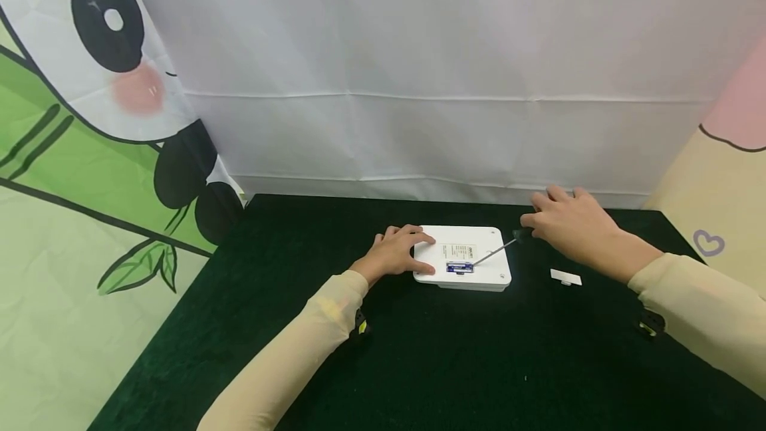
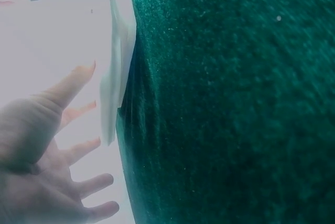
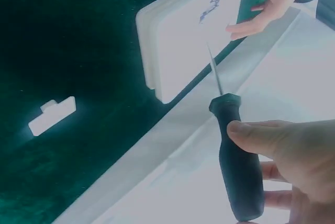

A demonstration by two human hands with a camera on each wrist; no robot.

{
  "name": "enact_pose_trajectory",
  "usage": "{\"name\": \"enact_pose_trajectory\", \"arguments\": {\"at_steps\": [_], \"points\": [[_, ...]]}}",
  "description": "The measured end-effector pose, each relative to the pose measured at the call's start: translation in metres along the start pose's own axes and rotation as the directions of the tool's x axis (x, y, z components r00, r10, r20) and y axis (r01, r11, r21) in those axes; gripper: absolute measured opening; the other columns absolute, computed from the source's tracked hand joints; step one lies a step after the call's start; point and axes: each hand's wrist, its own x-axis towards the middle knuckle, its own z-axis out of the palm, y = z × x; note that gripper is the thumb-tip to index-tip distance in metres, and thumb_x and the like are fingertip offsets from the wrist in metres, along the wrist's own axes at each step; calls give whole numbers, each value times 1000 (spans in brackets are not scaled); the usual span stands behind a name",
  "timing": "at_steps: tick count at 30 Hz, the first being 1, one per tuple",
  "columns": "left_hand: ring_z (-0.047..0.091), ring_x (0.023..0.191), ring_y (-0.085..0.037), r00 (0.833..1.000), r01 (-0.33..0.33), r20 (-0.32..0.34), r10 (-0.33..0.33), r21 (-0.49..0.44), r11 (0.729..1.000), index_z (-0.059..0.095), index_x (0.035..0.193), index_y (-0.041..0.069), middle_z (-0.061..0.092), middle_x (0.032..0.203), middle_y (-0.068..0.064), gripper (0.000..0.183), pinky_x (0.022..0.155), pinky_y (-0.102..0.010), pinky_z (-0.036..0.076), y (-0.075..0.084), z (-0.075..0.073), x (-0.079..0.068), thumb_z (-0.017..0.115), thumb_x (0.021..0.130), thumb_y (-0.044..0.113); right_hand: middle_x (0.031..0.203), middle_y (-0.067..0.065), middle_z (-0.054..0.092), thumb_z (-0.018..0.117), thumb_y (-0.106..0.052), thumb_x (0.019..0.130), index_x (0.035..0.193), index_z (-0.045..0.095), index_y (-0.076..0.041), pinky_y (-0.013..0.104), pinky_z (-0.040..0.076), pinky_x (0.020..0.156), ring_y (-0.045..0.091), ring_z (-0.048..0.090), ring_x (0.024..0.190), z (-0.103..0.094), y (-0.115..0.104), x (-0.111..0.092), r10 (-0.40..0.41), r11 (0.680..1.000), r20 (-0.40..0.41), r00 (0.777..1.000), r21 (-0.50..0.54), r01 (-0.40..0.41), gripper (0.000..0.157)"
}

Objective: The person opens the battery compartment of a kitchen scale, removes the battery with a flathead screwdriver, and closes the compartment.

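Observation:
A white, flat device [image 1: 487, 238] lies with its label side up, a small battery slot in it holding blue-and-white batteries [image 1: 459, 267]. Across its left end rests my left hand [image 1: 391, 253], the fingers and thumb spread on the surface. My right hand [image 1: 568, 228] grips the dark handle of a screwdriver [image 3: 238, 166] to the right of the device. Its thin metal shaft slants down left, the tip at the right end of the slot in the head view. Spread, straight fingers of the left hand show in the left wrist view.
On the dark green cloth-covered table [image 1: 455, 364], a small white battery cover [image 1: 565, 277] with a tab lies right of the device. A white fabric backdrop [image 1: 419, 118] hangs behind the table, with cartoon-printed cloth at left and right.

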Motion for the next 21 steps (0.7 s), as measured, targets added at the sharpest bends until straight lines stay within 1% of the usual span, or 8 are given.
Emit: {"name": "enact_pose_trajectory", "arguments": {"at_steps": [2,5,7,10,13,17,19,21], "points": [[31,137,-33,1000,0,-4,0,6,1000,52,139,37,34,157,3,66,106,-53,29,1,0,0,70,81,61,90,9,57,82,-19,78,100,74,-22,43,49,58,28,53,83,-4,-3,5,-4,1000,16,1000,-31,5,23],[32,134,-32,1000,0,-12,0,24,1000,53,138,37,36,156,3,66,105,-51,29,3,-1,0,71,80,61,96,12,59,83,-12,77,100,75,-21,46,50,62,31,54,89,-10,-9,11,-8,997,40,999,-75,11,26],[34,130,-29,1000,0,-17,0,35,999,54,138,37,37,155,3,66,103,-48,30,4,-1,0,71,79,61,102,14,60,83,-8,75,100,75,-19,48,51,66,33,55,93,-13,-12,16,-7,995,56,998,-98,12,29],[37,124,-27,1000,-4,-17,5,31,1000,55,137,35,38,154,2,65,100,-44,32,6,-2,0,72,79,59,107,16,61,85,-5,72,100,75,-17,51,51,70,35,54,96,-16,-17,21,-5,992,74,997,-124,14,32],[38,126,-27,1000,-6,-1,6,-11,1000,56,137,31,37,155,-1,63,105,-44,33,8,-2,1,74,81,53,107,16,61,86,-6,71,100,75,-17,51,51,71,36,54,98,-17,-19,24,-13,989,82,997,-148,25,33],[34,139,-30,1000,6,26,-3,-115,993,56,138,23,33,157,-7,61,115,-48,31,11,-1,3,76,83,41,113,17,60,87,-7,71,104,74,-17,53,51,74,38,54,102,-14,-17,24,-27,987,97,995,-156,42,37],[31,143,-30,999,14,32,-9,-147,989,56,138,20,32,157,-9,62,116,-48,30,13,0,3,77,83,37,116,16,60,85,-9,73,106,74,-19,54,51,76,38,53,103,-11,-13,23,-30,989,106,994,-143,45,37],[30,144,-30,999,19,32,-14,-157,987,56,138,18,31,158,-10,62,117,-48,28,15,0,4,78,83,36,115,16,59,84,-12,76,107,74,-20,54,51,77,38,53,103,-6,-8,19,-33,992,97,995,-121,45,33]]}}
